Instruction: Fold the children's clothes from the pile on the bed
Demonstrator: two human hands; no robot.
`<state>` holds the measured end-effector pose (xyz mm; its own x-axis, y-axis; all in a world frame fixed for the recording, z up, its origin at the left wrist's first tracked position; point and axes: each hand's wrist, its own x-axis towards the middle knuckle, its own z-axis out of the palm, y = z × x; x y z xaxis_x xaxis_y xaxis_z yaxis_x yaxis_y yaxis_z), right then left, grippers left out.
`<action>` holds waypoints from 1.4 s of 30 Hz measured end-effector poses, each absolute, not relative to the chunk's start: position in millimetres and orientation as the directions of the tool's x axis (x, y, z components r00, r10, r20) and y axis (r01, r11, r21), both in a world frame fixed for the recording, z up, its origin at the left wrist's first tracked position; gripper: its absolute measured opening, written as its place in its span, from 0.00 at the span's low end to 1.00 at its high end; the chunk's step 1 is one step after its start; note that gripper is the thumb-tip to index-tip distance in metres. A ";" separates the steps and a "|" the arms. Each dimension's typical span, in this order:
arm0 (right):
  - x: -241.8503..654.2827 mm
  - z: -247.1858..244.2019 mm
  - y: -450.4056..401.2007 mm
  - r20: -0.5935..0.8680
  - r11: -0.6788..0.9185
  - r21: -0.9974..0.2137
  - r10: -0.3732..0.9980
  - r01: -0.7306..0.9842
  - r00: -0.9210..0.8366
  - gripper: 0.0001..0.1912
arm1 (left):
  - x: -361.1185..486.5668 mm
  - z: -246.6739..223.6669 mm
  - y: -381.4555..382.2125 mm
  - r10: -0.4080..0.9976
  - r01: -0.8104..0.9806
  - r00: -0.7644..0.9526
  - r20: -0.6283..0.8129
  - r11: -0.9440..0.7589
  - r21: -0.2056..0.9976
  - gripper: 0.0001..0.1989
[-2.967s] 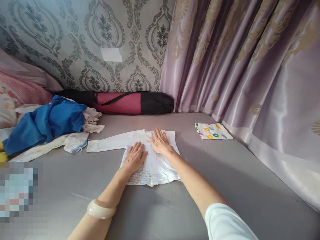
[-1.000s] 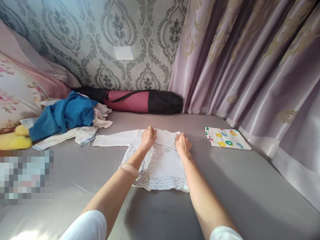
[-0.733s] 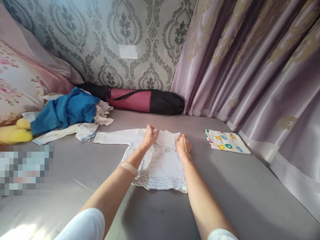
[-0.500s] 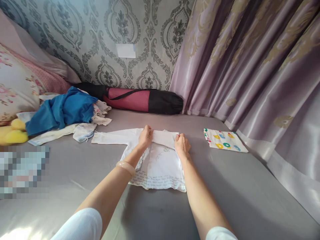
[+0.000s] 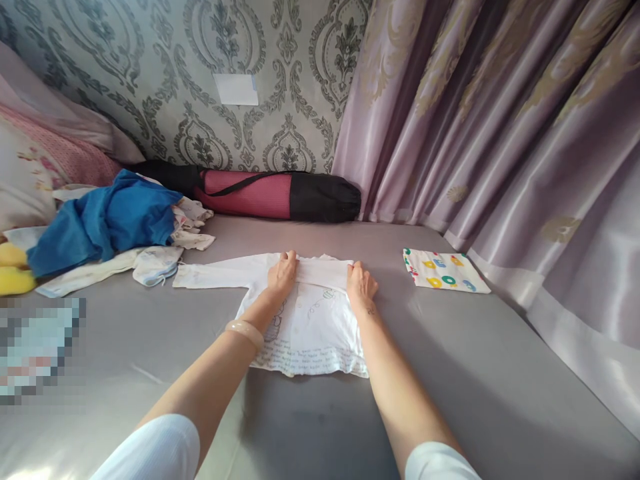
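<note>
A small white baby shirt (image 5: 320, 327) with grey line drawings and a band of print along its hem lies on the grey sheet. Its left-side sleeve stretches out flat, while the other sleeve is folded inward across the chest. My left hand (image 5: 283, 272), below a pale bangle (image 5: 246, 331), pinches the folded sleeve near the shirt's upper middle. At the upper right corner, my right hand (image 5: 361, 285) grips the fold with its fingers closed. The fingertips of both hands are partly hidden by the hands themselves.
A folded cloth with colourful letters (image 5: 447, 271) lies to the right, near the purple curtain (image 5: 425, 120). At left are a blue garment (image 5: 107, 217) and other clothes in a heap. A black and maroon roll bag (image 5: 250, 193) rests along the wall.
The camera view has shifted slightly, so everything sits a little further left. My left hand has slid a touch on the folded sleeve; both hands keep their hold.
</note>
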<state>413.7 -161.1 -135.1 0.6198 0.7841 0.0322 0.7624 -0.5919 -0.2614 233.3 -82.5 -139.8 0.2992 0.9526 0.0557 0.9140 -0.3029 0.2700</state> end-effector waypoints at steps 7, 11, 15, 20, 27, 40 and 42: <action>416.7 -134.3 -161.6 0.057 -0.591 -0.276 0.778 0.758 0.626 0.18 | 232.2 -132.3 -82.6 0.952 0.939 0.269 0.148 -0.294 0.181 0.17; 408.8 -125.9 -160.5 0.211 -0.454 -0.279 0.830 0.846 0.516 0.20 | 240.6 -129.2 -90.4 0.854 0.866 0.423 0.304 -0.480 0.142 0.21; 389.9 -128.9 -157.4 0.208 -0.029 -0.245 0.975 0.969 0.082 0.26 | 257.0 -138.4 -104.6 0.779 0.779 0.562 0.277 -0.611 0.139 0.26; 378.0 -143.1 -156.8 -0.006 0.090 -0.295 0.995 0.951 -0.096 0.30 | 257.4 -152.2 -114.6 0.835 0.814 0.536 0.124 -0.550 0.186 0.28; 380.4 -145.9 -162.2 -0.008 0.004 -0.227 1.000 0.974 -0.005 0.31 | 246.5 -154.7 -108.3 0.871 0.843 0.489 0.051 -0.487 0.227 0.30; 402.5 -153.3 -167.0 -0.022 -0.284 -0.205 0.958 0.937 0.285 0.31 | 232.2 -163.0 -103.4 0.929 0.889 0.367 0.046 -0.365 0.277 0.36; 403.8 -152.8 -168.0 -0.036 -0.326 -0.207 0.945 0.923 0.326 0.32 | 227.2 -163.2 -103.0 0.932 0.893 0.360 0.049 -0.360 0.269 0.36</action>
<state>403.8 -168.0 -152.8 0.3257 0.9448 -0.0362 0.9225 -0.3259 -0.2066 227.2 -103.0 -163.2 0.3603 0.9315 0.0494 0.8933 -0.3598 0.2693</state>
